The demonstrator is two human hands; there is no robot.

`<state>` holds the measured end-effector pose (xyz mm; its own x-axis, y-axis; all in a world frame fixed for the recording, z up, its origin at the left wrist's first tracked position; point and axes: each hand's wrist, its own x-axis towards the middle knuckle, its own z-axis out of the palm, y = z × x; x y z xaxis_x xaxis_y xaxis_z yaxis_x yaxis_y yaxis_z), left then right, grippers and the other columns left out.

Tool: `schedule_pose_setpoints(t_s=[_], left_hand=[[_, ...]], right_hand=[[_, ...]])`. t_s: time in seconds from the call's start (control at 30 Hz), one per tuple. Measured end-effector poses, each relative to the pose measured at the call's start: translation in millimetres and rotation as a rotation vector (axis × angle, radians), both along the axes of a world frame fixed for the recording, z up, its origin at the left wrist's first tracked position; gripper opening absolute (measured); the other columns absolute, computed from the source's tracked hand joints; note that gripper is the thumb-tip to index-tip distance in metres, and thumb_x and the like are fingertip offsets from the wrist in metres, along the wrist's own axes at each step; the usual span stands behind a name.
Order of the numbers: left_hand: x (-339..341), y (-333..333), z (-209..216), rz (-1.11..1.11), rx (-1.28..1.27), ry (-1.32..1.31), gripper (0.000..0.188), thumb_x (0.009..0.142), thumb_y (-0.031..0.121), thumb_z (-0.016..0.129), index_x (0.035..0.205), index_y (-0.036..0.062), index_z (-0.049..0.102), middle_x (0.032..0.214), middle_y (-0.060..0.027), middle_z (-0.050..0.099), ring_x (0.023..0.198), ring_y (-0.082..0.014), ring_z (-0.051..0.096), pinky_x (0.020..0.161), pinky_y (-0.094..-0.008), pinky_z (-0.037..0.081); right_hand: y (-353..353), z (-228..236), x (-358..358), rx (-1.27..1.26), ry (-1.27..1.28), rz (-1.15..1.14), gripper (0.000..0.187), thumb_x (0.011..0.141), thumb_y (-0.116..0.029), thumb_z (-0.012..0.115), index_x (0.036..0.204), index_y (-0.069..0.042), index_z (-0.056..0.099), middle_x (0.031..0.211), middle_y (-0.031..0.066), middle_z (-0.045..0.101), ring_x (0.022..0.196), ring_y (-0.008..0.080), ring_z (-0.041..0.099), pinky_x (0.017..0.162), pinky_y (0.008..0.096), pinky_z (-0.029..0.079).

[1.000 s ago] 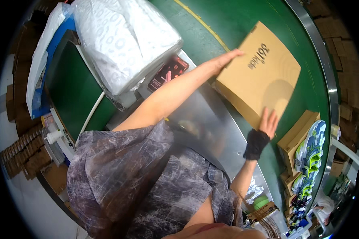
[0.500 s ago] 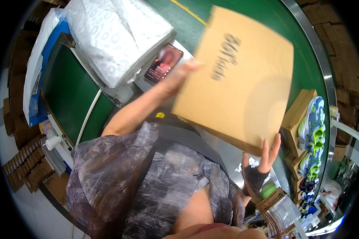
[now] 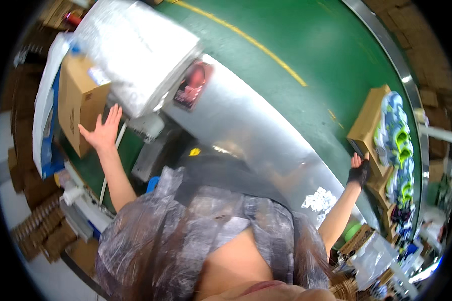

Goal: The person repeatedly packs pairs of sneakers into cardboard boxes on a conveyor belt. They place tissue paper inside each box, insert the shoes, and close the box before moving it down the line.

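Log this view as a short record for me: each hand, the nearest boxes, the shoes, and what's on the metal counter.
Left hand: left hand, fingers spread, at the left box; contact unclear
Right hand: right hand, black wrap at the wrist, at the near end of the right box; grip unclear
Left box: brown cardboard, beside a white plastic-wrapped bundle
Shoes: blue-and-lime shoes, along the right box's outer side
Metal counter: phone with lit screen; white paper slips
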<state>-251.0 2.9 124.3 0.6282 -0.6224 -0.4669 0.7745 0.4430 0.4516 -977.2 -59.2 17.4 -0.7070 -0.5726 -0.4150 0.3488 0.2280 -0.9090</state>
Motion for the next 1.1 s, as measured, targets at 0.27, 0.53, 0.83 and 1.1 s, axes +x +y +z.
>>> schedule_pose_setpoints(t_s=[0.27,0.53,0.83,1.1], left_hand=[[-56,-27,-81,-0.581,0.216,0.068,0.052,0.079,0.037,0.057,0.113,0.0010,0.042,0.106,-0.0160,0.051,0.096,-0.0289,0.052,0.081,-0.0429,0.044],[-148,-40,-85,-1.243,0.218,-0.198,0.052,0.087,0.043,0.041,0.114,-0.0007,0.046,0.102,-0.0153,0.057,0.093,-0.0282,0.055,0.078,-0.0416,0.046],[-206,-42,105,-1.924,-1.333,0.419,0.122,0.060,0.081,0.038,0.132,-0.0115,0.004,0.138,-0.0288,0.010,0.126,-0.0369,0.024,0.100,-0.0446,0.025],[-199,-18,128,-1.667,-1.582,-0.007,0.133,0.052,0.072,0.063,0.130,-0.0147,0.000,0.137,-0.0321,0.004,0.128,-0.0360,0.015,0.102,-0.0438,0.017]], right_hand=[[-74,-42,-37,-0.047,-0.373,-0.144,0.031,0.071,-0.038,0.069,0.077,-0.014,0.050,0.056,0.0026,0.044,0.044,0.0157,0.042,0.036,0.0258,0.031],[-11,-15,114,-0.070,-0.353,-0.023,0.044,0.071,-0.029,0.072,0.097,-0.006,0.046,0.076,0.0092,0.051,0.071,0.0261,0.058,0.058,0.0350,0.049],[10,143,131,0.111,1.935,0.611,0.054,0.078,-0.032,0.062,0.124,-0.009,0.043,0.095,0.0179,0.061,0.085,0.0323,0.059,0.074,0.0377,0.046],[-30,113,119,0.411,1.526,0.792,0.060,0.068,-0.052,0.064,0.113,-0.014,0.053,0.096,0.0213,0.059,0.090,0.0345,0.057,0.076,0.0391,0.045]])
